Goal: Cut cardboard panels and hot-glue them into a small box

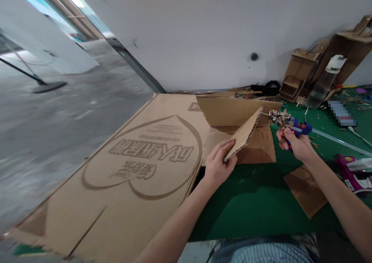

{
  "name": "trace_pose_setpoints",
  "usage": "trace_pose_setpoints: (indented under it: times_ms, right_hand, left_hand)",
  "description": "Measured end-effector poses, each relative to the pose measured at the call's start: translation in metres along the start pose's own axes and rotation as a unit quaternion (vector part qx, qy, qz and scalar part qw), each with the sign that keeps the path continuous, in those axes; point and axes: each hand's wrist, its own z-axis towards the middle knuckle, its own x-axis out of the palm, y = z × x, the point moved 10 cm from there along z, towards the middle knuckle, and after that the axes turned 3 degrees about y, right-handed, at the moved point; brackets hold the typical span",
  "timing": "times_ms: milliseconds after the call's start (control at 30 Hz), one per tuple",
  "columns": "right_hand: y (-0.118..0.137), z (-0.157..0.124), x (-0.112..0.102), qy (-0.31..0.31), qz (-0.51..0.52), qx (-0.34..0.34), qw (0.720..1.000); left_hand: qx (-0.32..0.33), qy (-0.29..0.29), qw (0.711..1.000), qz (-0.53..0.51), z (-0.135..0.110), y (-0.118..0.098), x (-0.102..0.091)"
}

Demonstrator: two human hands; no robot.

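My left hand [221,163] grips the lower edge of a cardboard panel [244,133], its fingers on one face and the thumb beneath. The panel is tilted, and its corrugated edge faces right. Behind and below it are an upright cardboard flap [225,113] and a flat cardboard base [260,148]. In my right hand [296,142] is a blue hot glue gun [302,127], its nozzle end crusted with scraps and its tip at the panel's upper corner. A clear glue stick [340,141] extends from the gun's back.
A large printed cardboard sheet [162,185] covers the left side of the green table [232,205]. At right are a loose cardboard piece [306,191], a magenta tool [353,173], a phone [341,113] and a bottle [325,82]. Cardboard structures [299,73] lean against the white wall [203,38].
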Motion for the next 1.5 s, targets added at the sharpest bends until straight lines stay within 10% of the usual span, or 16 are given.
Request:
trace_pose_setpoints:
  times_ms: [700,1500]
  right_hand:
    - [0.000,0.002,-0.006,-0.001,-0.015,-0.023,1.000]
    - [0.000,0.002,0.001,0.008,-0.038,-0.004,0.999]
  left_hand:
    - [0.008,0.109,0.994,0.015,0.005,0.011,0.025]
    - [-0.005,0.083,0.996,0.012,0.003,0.012,0.016]
